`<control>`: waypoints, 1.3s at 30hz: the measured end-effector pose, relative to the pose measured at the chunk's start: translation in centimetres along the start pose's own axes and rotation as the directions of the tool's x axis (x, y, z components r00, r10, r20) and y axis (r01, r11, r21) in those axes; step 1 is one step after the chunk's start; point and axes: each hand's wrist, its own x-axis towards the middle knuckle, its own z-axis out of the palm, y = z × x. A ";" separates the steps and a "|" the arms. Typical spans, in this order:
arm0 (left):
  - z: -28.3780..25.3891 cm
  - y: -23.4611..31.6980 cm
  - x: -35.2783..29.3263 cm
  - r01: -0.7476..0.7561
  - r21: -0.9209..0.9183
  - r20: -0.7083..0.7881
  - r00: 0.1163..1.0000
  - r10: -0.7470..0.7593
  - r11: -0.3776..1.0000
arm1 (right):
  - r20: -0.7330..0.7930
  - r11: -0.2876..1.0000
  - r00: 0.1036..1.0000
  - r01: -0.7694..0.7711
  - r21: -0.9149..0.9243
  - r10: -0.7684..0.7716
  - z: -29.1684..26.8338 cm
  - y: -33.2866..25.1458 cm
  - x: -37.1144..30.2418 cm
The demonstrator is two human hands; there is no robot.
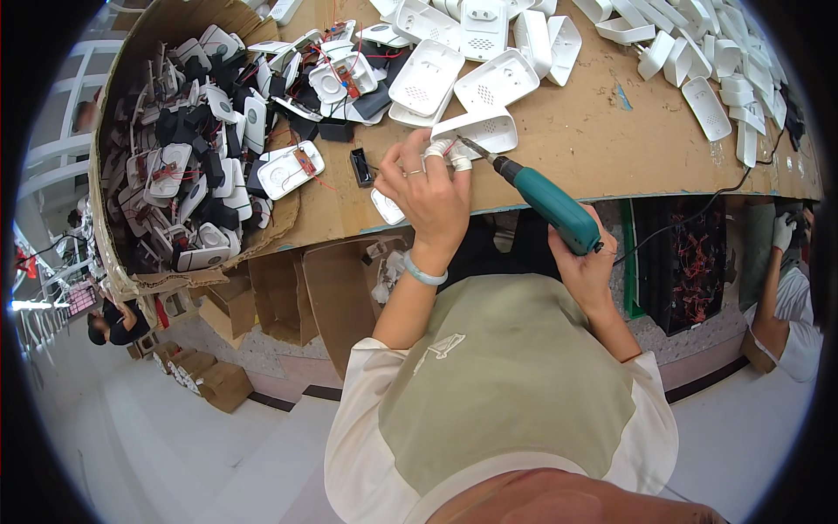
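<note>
My left hand (429,190) grips a white plastic casing (482,133) at the front of the cardboard-covered bench (576,148); white tape wraps two fingertips. My right hand (587,262) holds a teal electric screwdriver (552,208) by its handle. Its metal bit points up-left and meets the casing just beside my left fingers. A small white part (386,208) lies under my left wrist, and a small black box (360,166) sits just left of that hand.
A big cardboard box (188,166) at the left holds several white and black device parts with red wires. White casing halves (454,70) pile at the back, more white shells (716,79) at the right. Another person's gloved hand (783,231) shows at the right edge.
</note>
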 end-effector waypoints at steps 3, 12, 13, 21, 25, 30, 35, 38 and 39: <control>0.1 0.0 0.0 -0.021 -0.025 0.003 1.000 0.021 0.999 | 0.019 1.000 1.000 -0.004 0.005 0.003 -0.1 0.1 -0.1; 0.2 0.1 0.0 -0.003 -0.001 -0.015 1.000 0.003 1.000 | 0.022 1.000 1.000 -0.013 -0.005 0.013 -0.2 -0.2 0.0; 0.2 0.1 0.0 -0.003 0.000 -0.015 1.000 0.003 1.000 | 0.022 1.000 1.000 -0.013 -0.005 0.013 -0.2 -0.1 0.0; 0.2 0.1 0.1 -0.003 -0.001 -0.008 1.000 0.003 1.000 | 0.027 1.000 1.000 -0.011 0.011 0.011 -0.2 -0.3 0.1; 0.1 0.0 0.1 -0.028 -0.022 0.001 1.000 0.028 0.999 | 0.031 1.000 0.999 -0.015 0.004 0.015 -0.2 -0.2 0.1; 0.0 -0.1 0.1 -0.031 -0.030 0.007 0.999 0.031 0.999 | 0.023 1.000 1.000 -0.021 -0.012 0.021 -0.2 0.0 0.1; -0.1 -0.1 0.2 -0.035 -0.026 0.012 0.999 0.035 0.999 | 0.016 1.000 1.000 -0.004 -0.013 0.004 -0.3 -0.1 -0.1; 0.0 -0.1 0.1 -0.036 -0.020 0.011 0.999 0.036 0.999 | 0.008 1.000 1.000 0.001 -0.004 -0.001 -0.4 -0.3 -0.2; 0.0 -0.1 0.1 -0.035 -0.016 0.009 0.999 0.035 0.999 | 0.004 1.000 1.000 -0.012 0.002 0.012 -0.4 -0.4 -0.2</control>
